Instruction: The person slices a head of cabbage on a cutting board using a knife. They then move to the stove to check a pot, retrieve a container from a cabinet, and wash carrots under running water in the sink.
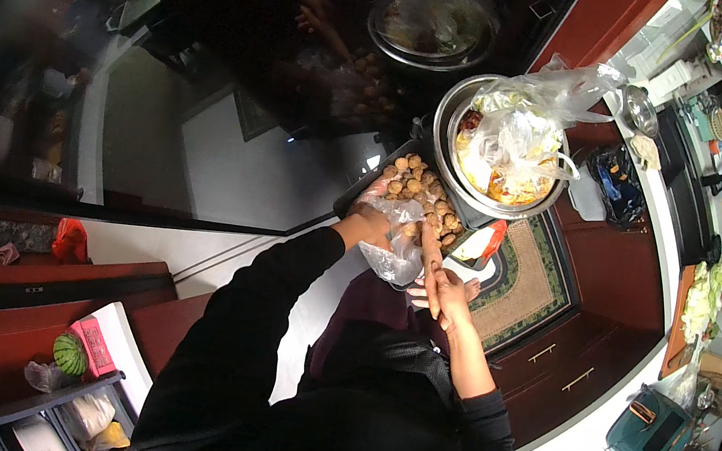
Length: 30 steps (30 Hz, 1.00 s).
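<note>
My left hand [372, 224] grips a clear plastic bag [397, 262] at its upper edge; the fingers are partly hidden by the film. In my right hand [449, 298] is a long, pale brown root vegetable [430, 246], its upper end beside the bag. Behind both hands, a dark tray [344, 205] holds many walnuts [415, 181] and a pinkish item I cannot make out. A steel basin [438, 160] stands just beyond the tray to the right, with food scraps [507, 184] and crumpled clear plastic [515, 133] in it.
A glossy black panel [238, 158] rises on the left and mirrors the scene. A red-and-white packet [481, 242] lies right of the tray, above a patterned mat [521, 277]. Red cabinets and a white counter [572, 425] curve along the right. An open drawer [55, 400] is lower left.
</note>
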Motion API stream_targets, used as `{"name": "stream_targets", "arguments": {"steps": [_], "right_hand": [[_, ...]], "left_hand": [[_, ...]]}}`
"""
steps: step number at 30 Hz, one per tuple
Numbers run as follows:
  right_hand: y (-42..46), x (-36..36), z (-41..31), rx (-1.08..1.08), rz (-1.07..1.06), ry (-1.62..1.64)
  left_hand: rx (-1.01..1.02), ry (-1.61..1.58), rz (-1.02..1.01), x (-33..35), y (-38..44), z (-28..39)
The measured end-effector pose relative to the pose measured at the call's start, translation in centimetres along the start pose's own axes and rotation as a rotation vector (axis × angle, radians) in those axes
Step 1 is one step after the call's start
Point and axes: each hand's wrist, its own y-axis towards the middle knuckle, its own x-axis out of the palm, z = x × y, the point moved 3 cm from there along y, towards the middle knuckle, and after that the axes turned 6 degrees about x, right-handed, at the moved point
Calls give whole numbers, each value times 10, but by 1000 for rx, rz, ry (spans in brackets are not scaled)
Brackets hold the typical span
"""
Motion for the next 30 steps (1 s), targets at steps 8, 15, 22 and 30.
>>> {"name": "stream_targets", "arguments": {"steps": [8, 15, 22, 30], "right_hand": [[-13, 1, 6, 36, 11, -12], [-22, 4, 0, 156, -76, -184], [-89, 43, -84, -114, -188, -8], [-43, 85, -109, -66, -577, 106]], "left_hand": [[-115, 357, 127, 2, 2, -7], [58, 251, 685, -78, -113, -16], [133, -66, 1012, -101, -182, -16], [406, -157, 993, -137, -183, 38]]}}
